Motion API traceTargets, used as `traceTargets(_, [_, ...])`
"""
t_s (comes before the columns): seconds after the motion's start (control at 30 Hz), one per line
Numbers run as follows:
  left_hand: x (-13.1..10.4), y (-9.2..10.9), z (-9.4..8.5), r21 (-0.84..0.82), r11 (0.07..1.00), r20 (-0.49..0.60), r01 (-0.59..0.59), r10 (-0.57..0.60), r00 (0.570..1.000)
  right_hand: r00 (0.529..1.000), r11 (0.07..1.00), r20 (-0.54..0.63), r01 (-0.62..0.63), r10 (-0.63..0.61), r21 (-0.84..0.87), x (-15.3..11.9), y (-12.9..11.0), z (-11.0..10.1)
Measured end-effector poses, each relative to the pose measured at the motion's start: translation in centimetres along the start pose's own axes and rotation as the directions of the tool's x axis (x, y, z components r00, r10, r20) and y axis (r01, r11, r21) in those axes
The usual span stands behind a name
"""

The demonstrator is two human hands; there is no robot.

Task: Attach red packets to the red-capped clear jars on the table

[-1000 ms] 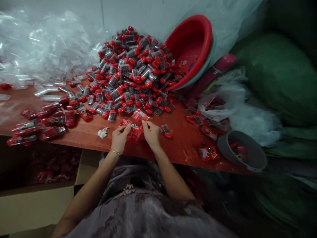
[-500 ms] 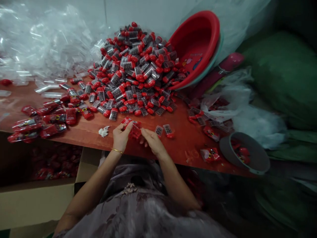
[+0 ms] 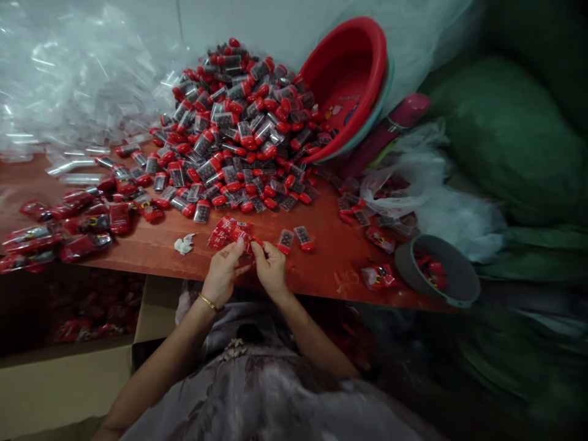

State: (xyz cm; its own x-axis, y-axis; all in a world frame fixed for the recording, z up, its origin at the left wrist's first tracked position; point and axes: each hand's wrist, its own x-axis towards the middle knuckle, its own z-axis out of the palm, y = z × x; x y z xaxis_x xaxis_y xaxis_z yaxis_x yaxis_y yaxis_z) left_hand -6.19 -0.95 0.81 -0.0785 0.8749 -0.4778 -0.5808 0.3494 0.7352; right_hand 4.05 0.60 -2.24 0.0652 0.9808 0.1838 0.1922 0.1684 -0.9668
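Near the table's front edge, my left hand [image 3: 222,274] pinches a small red printed plastic wrapper [image 3: 241,234] between thumb and fingers. Close beside it, my right hand [image 3: 270,268] has its thumb and forefinger closed on the wrapper's right end. More red printed wrappers [image 3: 219,239] lie on the tabletop just beyond my left fingertips. Two clear containers with red caps and dark beads, one container [image 3: 285,241] and another container [image 3: 303,237], rest right of my hands. A crumpled white scrap [image 3: 184,244] lies to the left.
A large heap of red-capped containers [image 3: 229,135] fills the table's middle, against a tilted red basin [image 3: 358,79]. Filled red packets [image 3: 87,245] lie left, clear plastic pieces [image 3: 82,86] behind. A grey bowl [image 3: 399,263] stands right; an open carton [image 3: 68,373] sits below left.
My right hand has drawn in closer to my left, and the left fingers have opened out somewhat below the wrapper. The whole view has shifted slightly, so the scene sits further left.
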Motion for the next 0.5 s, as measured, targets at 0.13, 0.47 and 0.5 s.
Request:
traceTargets(0.13, [0.4, 0.4, -0.2, -0.034, 0.999, -0.083, 0.011, -0.014, 0.996, 0.996, 0.993, 0.059, 0.078, -0.073, -0.091, -0.3, 0.2, -0.3])
traceTargets(0.47, [0.6, 1.5, -1.5, -0.017, 0.999, -0.046, 0.048, -0.049, 0.998, 0.852, 0.614, 0.481, 0.494, -0.204, -0.615, 5.8, 2.9, -11.0])
traceTargets(0.5, [0.5, 1.5, -1.4, -0.016, 0.998, -0.044, 0.058, -0.058, 0.997, 0.817, 0.569, 0.555, 0.534, -0.157, -0.626, 6.4, 3.0, -11.6])
